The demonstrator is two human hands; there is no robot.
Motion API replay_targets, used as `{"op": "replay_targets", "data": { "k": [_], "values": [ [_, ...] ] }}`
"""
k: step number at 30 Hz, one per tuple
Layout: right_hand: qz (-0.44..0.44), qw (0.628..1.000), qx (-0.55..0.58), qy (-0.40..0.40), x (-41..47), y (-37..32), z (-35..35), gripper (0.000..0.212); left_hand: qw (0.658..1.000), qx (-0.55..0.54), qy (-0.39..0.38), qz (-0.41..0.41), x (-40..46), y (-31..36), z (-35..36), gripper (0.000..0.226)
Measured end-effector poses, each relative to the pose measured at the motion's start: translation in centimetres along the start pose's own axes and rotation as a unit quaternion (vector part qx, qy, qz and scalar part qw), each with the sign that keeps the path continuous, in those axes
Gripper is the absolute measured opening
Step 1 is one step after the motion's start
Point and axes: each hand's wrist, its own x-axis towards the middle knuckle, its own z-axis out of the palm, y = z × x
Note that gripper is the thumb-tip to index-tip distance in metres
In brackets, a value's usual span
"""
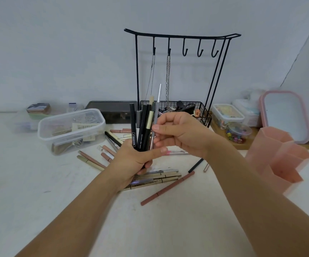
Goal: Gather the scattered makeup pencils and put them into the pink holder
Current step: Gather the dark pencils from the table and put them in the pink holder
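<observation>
2 bare forearms reach in over a white table. The left hand grips a bunch of pencils upright; the right hand pinches a thin grey pencil at the bunch's edge. More pencils lie scattered on the table beneath the hands. The pink holder stands at the right. Behind are a clear box, a black hook stand and a plain pale wall.

Holder right of scattered pencils
</observation>
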Motion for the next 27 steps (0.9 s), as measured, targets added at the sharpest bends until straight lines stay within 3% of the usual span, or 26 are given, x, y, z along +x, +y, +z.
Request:
{"op": "replay_targets", "data": {
  "k": [2,6,13,15,18,20,27],
  "values": [
    [-0.003,1.0,-0.022,-0.001,0.0,0.0,0.2,0.007,1.0,0.011,0.006,-0.002,-0.1,0.1,0.1,0.033],
    [-0.021,0.985,-0.169,0.037,0.4,0.4,0.7,0.016,0.999,0.016,0.038,-0.004,-0.1,0.3,0.1,0.015],
    [0.005,0.968,-0.249,0.04,0.4,0.4,0.1,0.022,0.999,0.035,0.038,-0.004,0.0,0.0,-0.2,0.017],
    [0.019,0.944,-0.321,0.073,0.4,0.6,-1.2,0.025,0.999,0.017,0.038,-0.009,-0.1,0.2,-0.1,0.024],
    [0.093,0.852,-0.504,0.104,0.3,1.7,-4.4,0.021,0.998,-0.013,0.052,-0.013,-0.1,0.7,0.0,0.024],
    [0.163,0.81,-0.556,0.091,0.1,2.4,-5.8,0.024,0.998,-0.022,0.063,-0.016,-0.1,0.8,0.0,0.024],
    [0.17,0.798,-0.572,0.084,0.2,3.0,-6.3,0.013,0.995,-0.023,0.087,-0.031,0.0,0.7,0.0,0.044]
  ]
}}
